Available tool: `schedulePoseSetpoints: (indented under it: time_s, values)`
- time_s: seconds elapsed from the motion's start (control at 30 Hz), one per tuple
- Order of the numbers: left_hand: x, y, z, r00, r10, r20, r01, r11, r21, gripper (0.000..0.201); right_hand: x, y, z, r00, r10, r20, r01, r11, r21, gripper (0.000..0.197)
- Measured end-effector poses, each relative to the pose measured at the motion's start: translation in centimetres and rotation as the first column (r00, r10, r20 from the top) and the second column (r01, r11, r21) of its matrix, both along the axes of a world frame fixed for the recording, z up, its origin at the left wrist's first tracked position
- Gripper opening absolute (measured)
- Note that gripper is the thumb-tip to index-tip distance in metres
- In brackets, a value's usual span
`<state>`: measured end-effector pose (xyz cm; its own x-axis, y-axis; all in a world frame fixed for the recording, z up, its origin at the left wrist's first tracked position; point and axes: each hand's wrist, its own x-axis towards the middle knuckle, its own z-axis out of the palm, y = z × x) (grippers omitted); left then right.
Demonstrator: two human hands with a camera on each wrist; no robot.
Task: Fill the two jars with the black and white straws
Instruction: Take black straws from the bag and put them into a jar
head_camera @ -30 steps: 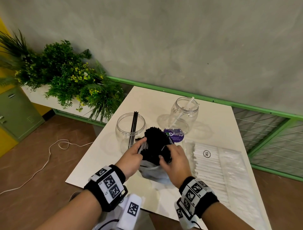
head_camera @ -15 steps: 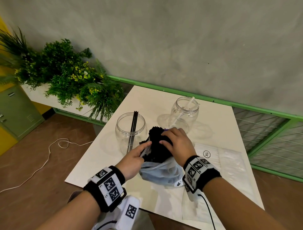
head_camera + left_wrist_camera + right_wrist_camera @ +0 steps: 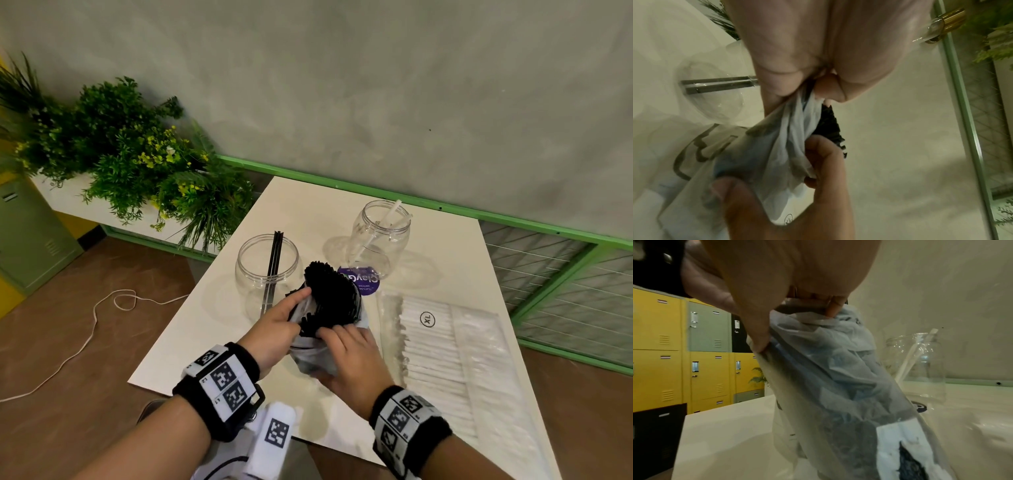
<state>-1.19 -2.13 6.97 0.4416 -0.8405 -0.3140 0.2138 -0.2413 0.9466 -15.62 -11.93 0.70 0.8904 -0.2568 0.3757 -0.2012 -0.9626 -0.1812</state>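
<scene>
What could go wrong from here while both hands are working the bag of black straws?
1. The black straws fan loosely out of the bag, which the left hand and right hand hold by its thin plastic; a tug could spill them across the table.
2. The jar with black straws stands right beside the left hand and holds only a few straws, so a bump may tip it.

"xl" in circle on white straw pkg [image 3: 455,346].
</scene>
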Motion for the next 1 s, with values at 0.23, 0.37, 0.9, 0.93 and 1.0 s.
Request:
schedulePoseSetpoints:
  time_s: [0.23, 0.37, 0.9, 0.93, 1.0]
  values:
    - [-1.0, 0.2, 0.2, 0.996, 0.066, -0.064, -0.062, 0.996, 0.058, 0.048, 0.7, -0.6, -0.4, 0.994, -0.111, 0.005, 0.11, 0.993, 0.05, 0.048]
    - [-0.9, 0.2, 0.0, 0.983, 0.108, -0.152, -0.104, 0.994, 0.032, 0.06, 0.4, -0.2, -1.0, 0.992, -0.111, 0.058, 0.102, 0.985, 0.137, 0.041]
    - [-0.8, -0.2, -1.0, 0.961, -0.109, 0.256, 0.101, 0.994, 0.045, 0.076, 1.4, -0.6, 1.6, 0.971, -0.237, 0.042, 0.204, 0.904, 0.375, 0.052]
    - [-0.8, -0.1, -0.9, 0.953, -0.126, 0.276, 0.115, 0.992, 0.054, 0.075, 1.6, -0.7, 1.8, 0.97, -0.239, 0.045, 0.21, 0.915, 0.344, 0.048]
    - [-0.8, 0.1, -0.8, 0.94, -0.141, 0.312, 0.128, 0.99, 0.061, 0.074, 1.9, -0.9, 2.1, 0.97, -0.222, 0.097, 0.186, 0.94, 0.287, 0.036]
